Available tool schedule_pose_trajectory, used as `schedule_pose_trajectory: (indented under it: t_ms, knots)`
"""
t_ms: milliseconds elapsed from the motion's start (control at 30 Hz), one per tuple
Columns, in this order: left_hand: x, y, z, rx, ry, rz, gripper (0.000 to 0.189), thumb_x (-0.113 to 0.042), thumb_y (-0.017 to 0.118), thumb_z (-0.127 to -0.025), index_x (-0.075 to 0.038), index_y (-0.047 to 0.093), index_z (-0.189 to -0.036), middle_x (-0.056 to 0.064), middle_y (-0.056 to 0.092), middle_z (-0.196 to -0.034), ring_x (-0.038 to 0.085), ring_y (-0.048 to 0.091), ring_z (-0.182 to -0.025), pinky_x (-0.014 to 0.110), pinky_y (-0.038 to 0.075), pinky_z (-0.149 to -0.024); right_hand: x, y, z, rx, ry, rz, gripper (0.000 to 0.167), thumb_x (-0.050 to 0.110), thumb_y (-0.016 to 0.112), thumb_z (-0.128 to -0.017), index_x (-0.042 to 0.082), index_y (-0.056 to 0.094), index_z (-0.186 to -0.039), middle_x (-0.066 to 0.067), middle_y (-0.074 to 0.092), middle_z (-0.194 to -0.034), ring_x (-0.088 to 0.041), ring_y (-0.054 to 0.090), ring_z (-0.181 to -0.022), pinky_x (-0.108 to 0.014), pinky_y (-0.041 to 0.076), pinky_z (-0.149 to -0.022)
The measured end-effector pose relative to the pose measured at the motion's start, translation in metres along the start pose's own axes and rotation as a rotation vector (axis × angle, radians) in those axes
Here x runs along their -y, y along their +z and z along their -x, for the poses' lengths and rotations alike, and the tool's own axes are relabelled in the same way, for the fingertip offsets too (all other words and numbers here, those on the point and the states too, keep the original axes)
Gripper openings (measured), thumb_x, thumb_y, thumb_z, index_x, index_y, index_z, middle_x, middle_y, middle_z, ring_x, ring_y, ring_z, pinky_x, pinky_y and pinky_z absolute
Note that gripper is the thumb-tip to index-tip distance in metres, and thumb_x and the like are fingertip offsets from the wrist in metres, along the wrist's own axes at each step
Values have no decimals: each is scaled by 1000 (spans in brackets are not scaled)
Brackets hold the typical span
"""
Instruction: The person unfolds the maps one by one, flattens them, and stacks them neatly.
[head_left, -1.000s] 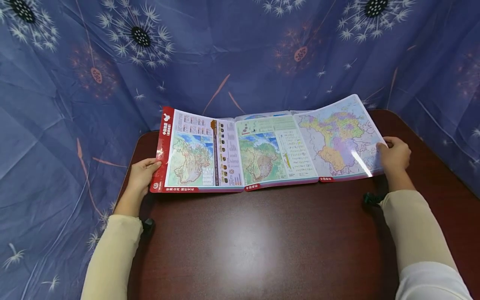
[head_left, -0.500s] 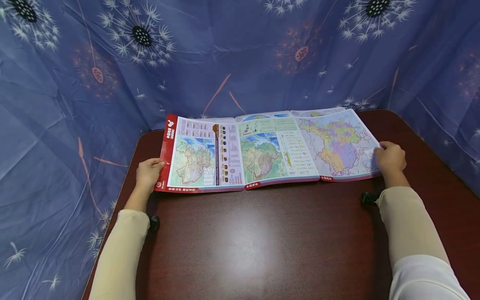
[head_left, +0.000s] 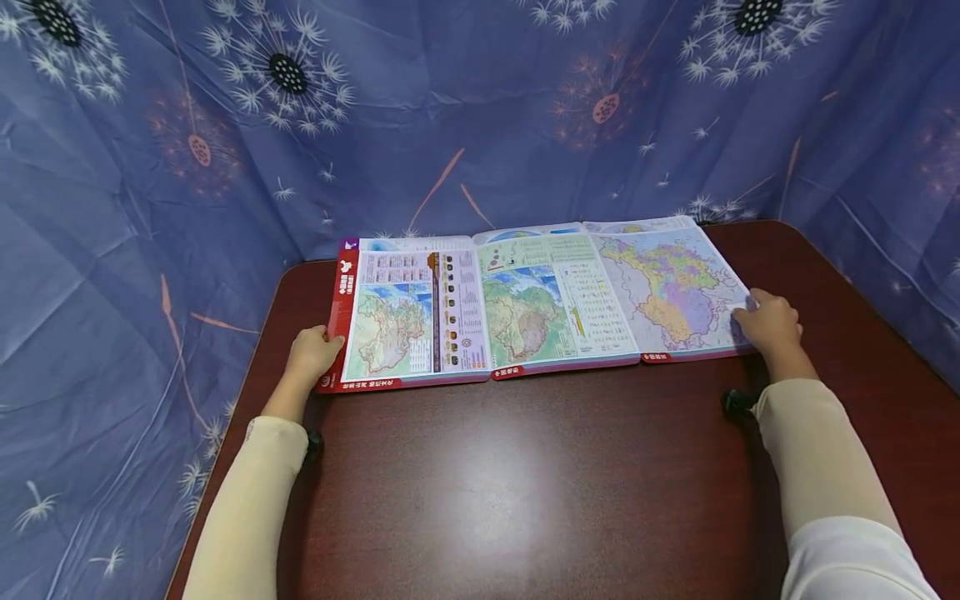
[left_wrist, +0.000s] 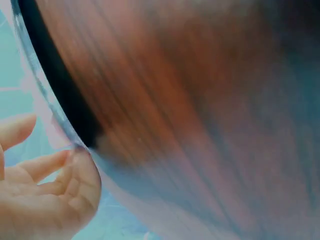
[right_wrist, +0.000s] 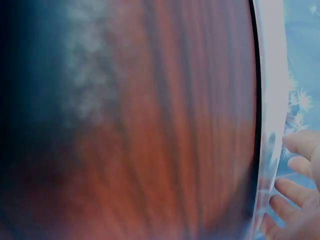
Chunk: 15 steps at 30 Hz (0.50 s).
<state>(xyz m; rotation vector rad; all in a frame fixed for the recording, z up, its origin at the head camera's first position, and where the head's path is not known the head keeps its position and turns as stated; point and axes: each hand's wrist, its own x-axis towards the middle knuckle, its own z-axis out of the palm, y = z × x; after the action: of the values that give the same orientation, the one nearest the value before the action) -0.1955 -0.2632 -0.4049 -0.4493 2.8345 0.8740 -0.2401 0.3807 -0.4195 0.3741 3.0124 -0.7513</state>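
Note:
A fold-out map (head_left: 525, 308) of three joined panels lies nearly flat at the far side of the table, with coloured maps, small print and a red left strip. Another printed layer shows behind its far edge. My left hand (head_left: 313, 354) pinches the red strip at the left edge; in the left wrist view that hand (left_wrist: 55, 195) has its digits meeting at the edge. At the right edge is my right hand (head_left: 775, 323), its thumb on the printed side. The right wrist view shows this hand's fingers (right_wrist: 295, 190) spread and loosely bent beside the edge.
The dark reddish-brown table (head_left: 495, 475) has rounded far corners. A blue curtain (head_left: 480, 108) with dandelion prints hangs close behind it and along both sides. Dark wrist mounts (head_left: 738, 403) sit at the inner wrists.
The map's raised outer panels have come down and now lie flatter. My left hand has moved right and a little nearer; my right hand has moved slightly left and its fingers have loosened.

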Motion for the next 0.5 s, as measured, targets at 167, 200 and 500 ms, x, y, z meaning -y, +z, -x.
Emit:
schedule_pose_trajectory:
  t_ms: [167, 200, 500]
  knots:
    - [-11, 5, 7, 33, 142, -126, 57, -24, 49, -90, 8, 31, -134, 32, 31, -128, 49, 30, -114, 60, 27, -92, 14, 5, 0, -3, -105, 1, 59, 32, 43, -92, -4, 28, -136, -37, 27, -129, -58, 24, -112, -67, 20, -83]
    - [-12, 7, 9, 47, 192, -135, 58, -27, 50, -90, 7, 32, -134, 31, 30, -131, 50, 28, -116, 62, 25, -92, 18, 6, 0, 6, -140, 0, 61, 34, 43, -92, -4, 25, -137, -37, 25, -131, -57, 23, -114, -67, 19, -85]
    - [-20, 20, 22, 240, 573, -239, 90, -56, 66, -71, -6, 34, -138, 21, 24, -142, 46, 13, -128, 62, 8, -99, 54, 20, 18, 242, -523, -36, 75, 35, 61, -84, -3, 26, -138, -30, 16, -141, -50, 15, -125, -67, 16, -93]
